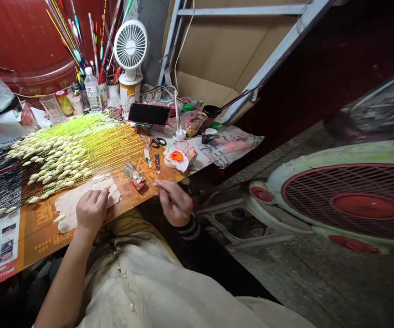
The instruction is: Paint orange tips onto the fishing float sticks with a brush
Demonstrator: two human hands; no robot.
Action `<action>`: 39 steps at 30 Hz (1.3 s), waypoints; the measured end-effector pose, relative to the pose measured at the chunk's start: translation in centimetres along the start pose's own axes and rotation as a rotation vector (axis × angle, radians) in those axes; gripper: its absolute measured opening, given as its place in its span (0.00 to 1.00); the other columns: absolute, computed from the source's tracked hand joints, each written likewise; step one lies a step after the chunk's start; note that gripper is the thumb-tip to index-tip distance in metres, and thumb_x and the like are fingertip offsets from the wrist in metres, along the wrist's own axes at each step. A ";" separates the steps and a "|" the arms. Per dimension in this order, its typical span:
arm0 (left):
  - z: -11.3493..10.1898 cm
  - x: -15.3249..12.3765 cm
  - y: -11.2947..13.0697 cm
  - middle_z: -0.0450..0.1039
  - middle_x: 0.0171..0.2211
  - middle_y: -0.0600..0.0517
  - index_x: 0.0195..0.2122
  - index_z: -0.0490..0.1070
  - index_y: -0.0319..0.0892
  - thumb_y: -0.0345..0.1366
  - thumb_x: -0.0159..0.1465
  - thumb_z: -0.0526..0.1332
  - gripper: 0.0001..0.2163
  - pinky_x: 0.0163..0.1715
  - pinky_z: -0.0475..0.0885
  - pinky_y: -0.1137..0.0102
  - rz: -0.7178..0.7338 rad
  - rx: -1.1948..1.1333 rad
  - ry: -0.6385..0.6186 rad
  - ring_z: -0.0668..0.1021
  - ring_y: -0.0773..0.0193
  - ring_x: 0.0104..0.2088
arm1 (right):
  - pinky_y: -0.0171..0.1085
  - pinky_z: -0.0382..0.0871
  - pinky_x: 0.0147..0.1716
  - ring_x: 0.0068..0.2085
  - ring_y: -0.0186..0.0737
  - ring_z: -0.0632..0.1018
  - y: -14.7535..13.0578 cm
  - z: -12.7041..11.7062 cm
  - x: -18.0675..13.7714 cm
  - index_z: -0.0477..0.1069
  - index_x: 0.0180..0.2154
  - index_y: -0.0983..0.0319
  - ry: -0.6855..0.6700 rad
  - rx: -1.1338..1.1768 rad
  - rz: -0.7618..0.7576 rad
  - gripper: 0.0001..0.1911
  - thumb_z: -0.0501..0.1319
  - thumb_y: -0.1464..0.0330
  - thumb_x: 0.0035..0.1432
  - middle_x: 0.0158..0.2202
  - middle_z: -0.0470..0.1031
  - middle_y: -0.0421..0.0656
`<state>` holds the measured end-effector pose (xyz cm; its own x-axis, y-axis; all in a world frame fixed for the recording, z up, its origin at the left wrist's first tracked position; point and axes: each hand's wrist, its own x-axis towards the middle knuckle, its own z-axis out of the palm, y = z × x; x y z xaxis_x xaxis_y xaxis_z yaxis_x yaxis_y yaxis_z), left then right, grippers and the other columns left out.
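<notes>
My left hand (92,209) is closed at the table's front edge, over a pale cloth (69,202). It pinches the thin stem of a fishing float, whose cream bulb (59,218) shows to the left of the hand. A small orange tip sticks out past the fingers on the right. Off the table's edge, my right hand (174,202) has its fingertips drawn together; what they hold, if anything, is too small to make out. Between the hands lies a paint-stained small box (134,176). Beyond the right hand, an orange paint cup (176,156) sits on white tissue.
Many unfinished-looking floats (58,157) cover the table's left. Black scissors (158,142), a propped phone (149,114), a white fan (130,48) and a water bottle (92,91) stand or lie farther back. At right is a chair (347,200) with a red mesh.
</notes>
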<state>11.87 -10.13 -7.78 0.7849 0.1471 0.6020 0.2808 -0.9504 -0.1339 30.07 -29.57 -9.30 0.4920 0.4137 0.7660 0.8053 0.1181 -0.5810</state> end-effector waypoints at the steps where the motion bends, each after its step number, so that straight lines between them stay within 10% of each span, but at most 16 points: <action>1: 0.0 0.0 0.0 0.77 0.34 0.49 0.48 0.72 0.41 0.33 0.69 0.57 0.09 0.36 0.65 0.66 -0.001 0.003 0.002 0.74 0.61 0.33 | 0.40 0.79 0.43 0.39 0.39 0.81 0.7 -1.2 0.4 0.72 0.52 0.56 0.039 -0.034 0.035 0.15 0.55 0.70 0.66 0.42 0.80 0.45; 12: -0.2 0.4 -0.3 0.78 0.35 0.49 0.49 0.72 0.40 0.32 0.67 0.60 0.10 0.37 0.66 0.67 0.033 0.022 0.047 0.74 0.60 0.34 | 0.32 0.69 0.24 0.22 0.32 0.73 6.8 -8.1 5.4 0.75 0.37 0.61 0.219 -0.170 0.350 0.16 0.55 0.57 0.66 0.26 0.76 0.40; 39: 0.1 0.2 -0.4 0.79 0.37 0.48 0.52 0.71 0.42 0.33 0.68 0.58 0.12 0.39 0.68 0.65 -0.004 -0.045 0.035 0.77 0.60 0.35 | 0.36 0.70 0.29 0.25 0.37 0.77 10.0 -6.4 6.8 0.76 0.37 0.62 0.029 -0.267 0.302 0.17 0.53 0.60 0.66 0.27 0.79 0.43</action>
<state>11.99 -9.68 -7.71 0.7641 0.1419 0.6293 0.2579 -0.9614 -0.0964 43.58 -31.35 -8.15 0.7258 0.3680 0.5812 0.6787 -0.2455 -0.6921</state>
